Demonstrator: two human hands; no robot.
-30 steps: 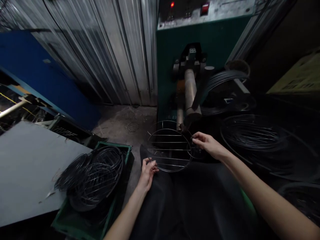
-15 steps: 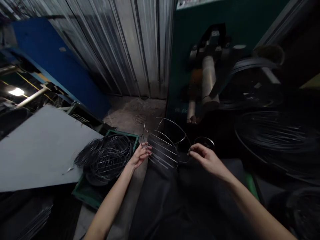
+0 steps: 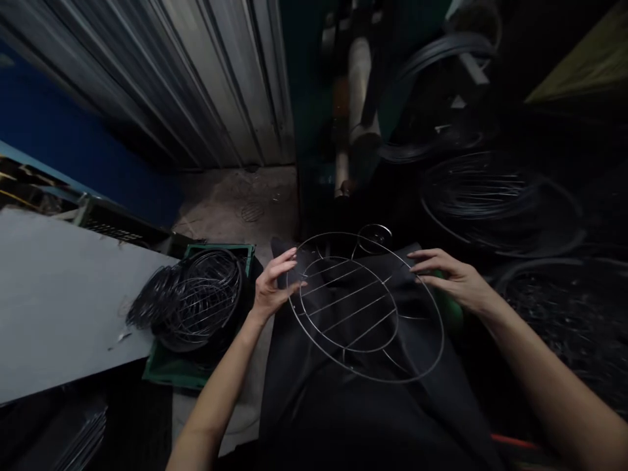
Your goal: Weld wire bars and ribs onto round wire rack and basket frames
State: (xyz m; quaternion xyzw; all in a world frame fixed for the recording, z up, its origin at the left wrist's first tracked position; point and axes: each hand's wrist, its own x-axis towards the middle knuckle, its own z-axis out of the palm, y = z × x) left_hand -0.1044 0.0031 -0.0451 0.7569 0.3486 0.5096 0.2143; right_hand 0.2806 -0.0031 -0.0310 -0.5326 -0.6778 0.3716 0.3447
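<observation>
Left hand (image 3: 275, 281): fingers pinch the wire rack (image 3: 354, 314) | right hand (image 3: 449, 278): fingers pinch its other side | why: two sides held, likely so it won't tip

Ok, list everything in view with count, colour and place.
Round barred wire rack: 1, silver, lower centre
Rectangular plastic crate: 1, green, left
Tangled round wire pieces: many, dark, heaped over the crate
Flat board: 1, pale grey, far left
Flat panel: 1, blue, upper left
Corrugated metal wall: 1, grey, top left
Machine body: 1, dark green, top centre
Thick metal cylinder: 1, grey, top centre
Wire coil: 1, grey, upper right
Wire piles: 2, dark, right
Slanted surface: 1, yellowish, top right
Round wire grid: 1, dark, on the floor
Draped cloth: 1, black, bottom centre
Left hand: 1, bare, at the rack's left rim
Right hand: 1, bare, at its right rim
</observation>
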